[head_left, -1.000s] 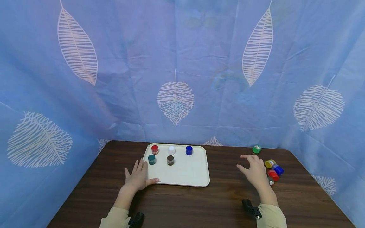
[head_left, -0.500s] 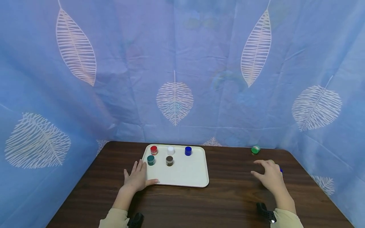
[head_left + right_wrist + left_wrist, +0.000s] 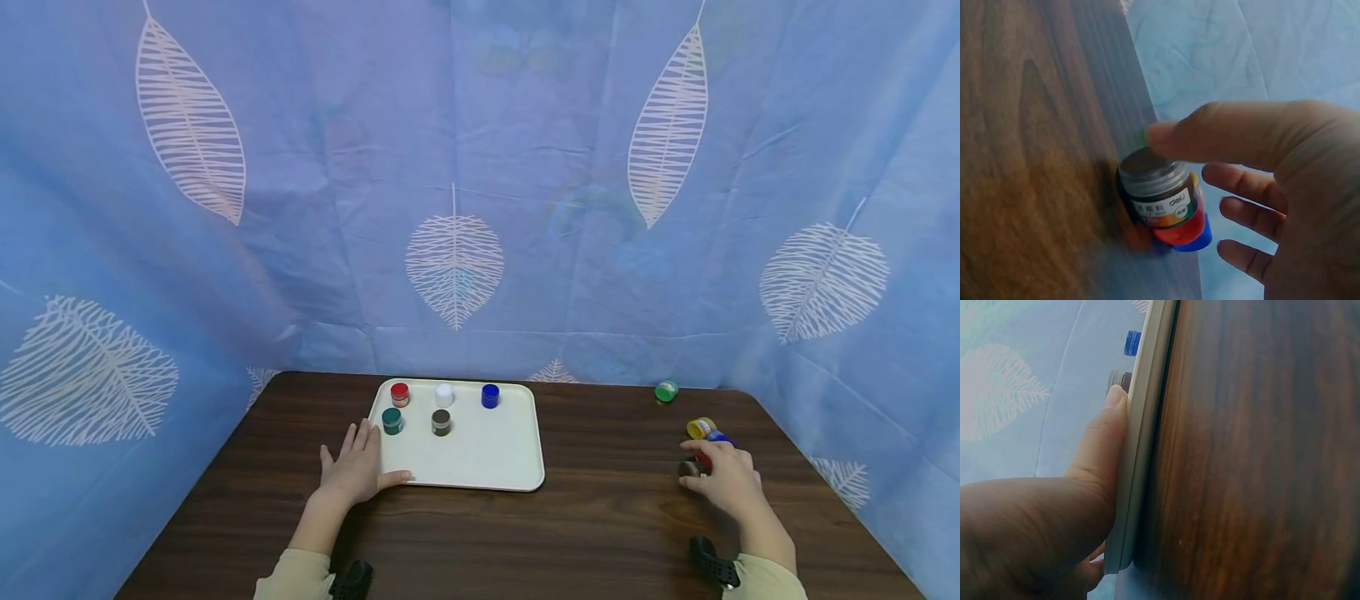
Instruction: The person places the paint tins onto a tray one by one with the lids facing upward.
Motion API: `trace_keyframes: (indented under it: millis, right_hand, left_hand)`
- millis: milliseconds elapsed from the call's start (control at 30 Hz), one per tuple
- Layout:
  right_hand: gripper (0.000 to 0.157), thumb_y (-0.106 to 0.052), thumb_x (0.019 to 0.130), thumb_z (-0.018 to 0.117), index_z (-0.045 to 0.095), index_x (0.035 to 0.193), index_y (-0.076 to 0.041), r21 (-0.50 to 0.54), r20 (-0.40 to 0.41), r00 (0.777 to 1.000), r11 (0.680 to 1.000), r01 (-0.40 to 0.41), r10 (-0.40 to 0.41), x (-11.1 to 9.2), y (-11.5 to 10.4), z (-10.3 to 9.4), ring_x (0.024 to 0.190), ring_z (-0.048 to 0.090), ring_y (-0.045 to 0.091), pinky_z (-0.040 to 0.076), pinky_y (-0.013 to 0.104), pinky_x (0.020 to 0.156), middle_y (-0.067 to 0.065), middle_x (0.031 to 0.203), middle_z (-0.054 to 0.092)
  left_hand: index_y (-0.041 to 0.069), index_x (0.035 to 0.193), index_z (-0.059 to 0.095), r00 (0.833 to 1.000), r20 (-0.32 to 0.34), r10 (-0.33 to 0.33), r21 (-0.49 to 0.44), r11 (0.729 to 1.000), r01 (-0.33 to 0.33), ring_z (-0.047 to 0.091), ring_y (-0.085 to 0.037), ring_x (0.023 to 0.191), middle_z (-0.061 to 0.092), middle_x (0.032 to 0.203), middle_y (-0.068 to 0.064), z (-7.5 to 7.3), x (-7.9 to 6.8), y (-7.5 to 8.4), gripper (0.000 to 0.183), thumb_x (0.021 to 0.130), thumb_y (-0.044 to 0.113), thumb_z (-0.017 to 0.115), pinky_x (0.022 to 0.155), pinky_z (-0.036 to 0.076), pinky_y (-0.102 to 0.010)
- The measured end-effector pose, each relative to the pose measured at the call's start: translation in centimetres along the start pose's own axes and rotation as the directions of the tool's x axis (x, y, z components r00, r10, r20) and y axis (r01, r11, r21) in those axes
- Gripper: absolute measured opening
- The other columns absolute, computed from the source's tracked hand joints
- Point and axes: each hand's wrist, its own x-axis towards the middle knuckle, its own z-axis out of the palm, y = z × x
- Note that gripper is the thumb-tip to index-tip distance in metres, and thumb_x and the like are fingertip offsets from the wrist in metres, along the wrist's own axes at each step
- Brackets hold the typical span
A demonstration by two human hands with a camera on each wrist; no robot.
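Observation:
My left hand (image 3: 351, 468) rests at the near left corner of a white tray (image 3: 487, 454). Its thumb lies along the tray's front rim, and its straight fingers reach along the left edge. On the tray stand paint jars: red (image 3: 400, 394), white (image 3: 444, 395), blue (image 3: 490, 396), dark green (image 3: 392, 421) and brown (image 3: 441, 422). At the right, my right hand (image 3: 731, 479) has thumb and fingers spread around a brown-lidded paint jar (image 3: 1157, 184). The thumb lies by its lid; several fingers stand apart from it, and index contact is hidden.
Beside the right hand lie a yellow jar (image 3: 701, 428), a blue jar (image 3: 720, 437) and a partly covered red jar (image 3: 1182, 231). A green jar (image 3: 666, 391) lies near the far edge of the dark wooden table (image 3: 600, 517). A blue leaf-patterned cloth (image 3: 360, 250) hangs behind.
My right hand has moved right and towards me, onto the brown-lidded jar, uncovering the yellow jar. The left hand stays on the tray. The head view has shifted slightly.

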Motion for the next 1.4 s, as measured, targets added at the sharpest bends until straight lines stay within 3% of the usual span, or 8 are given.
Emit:
trace_keyframes:
  millis: [133,333,533,933,1400]
  right_hand:
    - [0.052,-0.014,0.079,0.075,0.058,0.127,-0.003,0.008,0.023,1.000,1.000,-0.002,0.001,-0.1,0.4,0.2,0.117,0.030,0.063,0.032,0.077,0.082,0.036,0.128,0.045]
    - [0.044,-0.005,0.077,0.069,0.061,0.120,-0.005,-0.030,0.025,1.000,0.999,-0.016,0.017,-0.1,0.7,0.4,0.115,0.031,0.058,0.033,0.068,0.081,0.035,0.126,0.047]
    - [0.039,-0.011,0.080,0.071,0.063,0.118,-0.005,-0.060,0.026,0.999,0.997,-0.040,0.042,0.0,0.8,0.8,0.116,0.030,0.057,0.032,0.068,0.083,0.034,0.130,0.045]
    - [0.039,-0.020,0.080,0.075,0.065,0.114,-0.005,-0.107,0.012,0.999,0.993,-0.040,0.041,0.4,-0.3,1.3,0.112,0.038,0.056,0.036,0.067,0.083,0.030,0.119,0.054]
    - [0.034,-0.022,0.080,0.076,0.065,0.107,-0.004,-0.070,-0.053,0.997,0.996,0.057,-0.060,0.7,-1.6,2.1,0.106,0.045,0.051,0.038,0.061,0.077,0.025,0.110,0.059]
  left_hand:
    - [-0.004,0.150,0.028,1.000,-0.005,0.006,0.004,1.000,-0.006,0.016,-0.046,0.148,0.021,0.159,-0.028,-0.1,0.0,0.1,0.115,0.073,0.073,0.065,0.107,0.007,-0.079]
    - [-0.005,0.150,0.028,1.000,-0.001,0.006,-0.001,1.000,-0.006,0.016,-0.046,0.148,0.020,0.159,-0.028,-0.2,-0.2,0.3,0.116,0.073,0.073,0.066,0.107,0.007,-0.079]
    - [-0.005,0.151,0.027,1.000,0.003,0.004,-0.005,1.000,-0.004,0.015,-0.046,0.148,0.020,0.159,-0.028,-0.3,-0.3,0.3,0.115,0.074,0.072,0.066,0.108,0.007,-0.079]
    - [-0.005,0.151,0.026,1.000,0.000,0.008,-0.016,1.000,-0.008,0.015,-0.047,0.148,0.018,0.159,-0.028,-0.2,-0.3,0.3,0.115,0.075,0.071,0.066,0.108,0.007,-0.079]
    - [-0.005,0.151,0.026,1.000,0.002,0.004,-0.010,1.000,-0.004,0.014,-0.047,0.148,0.018,0.160,-0.027,-0.1,-0.3,0.2,0.116,0.074,0.072,0.065,0.107,0.006,-0.079]
